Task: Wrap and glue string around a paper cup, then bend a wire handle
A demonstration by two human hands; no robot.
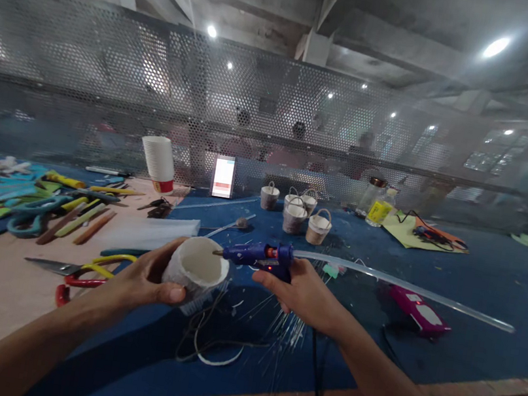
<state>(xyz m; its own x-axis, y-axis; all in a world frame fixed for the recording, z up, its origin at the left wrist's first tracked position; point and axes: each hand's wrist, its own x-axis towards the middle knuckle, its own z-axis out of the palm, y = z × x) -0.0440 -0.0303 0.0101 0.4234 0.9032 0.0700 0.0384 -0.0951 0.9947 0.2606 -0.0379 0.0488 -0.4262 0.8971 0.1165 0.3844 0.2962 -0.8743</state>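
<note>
My left hand [152, 280] is wrapped round a white cup [197, 274] with a rough, pale outer covering, tilted so its open mouth shows. In my right hand [306, 294] is a blue hot glue gun [260, 255], its nozzle at the cup's inner rim; whether it touches I cannot tell. A long clear glue stick [404, 285] sticks out of the gun's back, and a dark cord hangs below. Under the cup lie loose cord [215, 359] and thin strands of glue [292, 325]. Scissors with red and yellow handles [84, 270] lie left of my left hand.
Several small handled baskets [295, 218] stand at the back. A stack of paper cups [157, 162], teal scissors [33, 216] and clay-coloured sticks [95, 227] are at left. A magenta device [418, 310], bottles [379, 208] and yellow paper [408, 229] are at right. Perforated metal screen [258, 104] behind.
</note>
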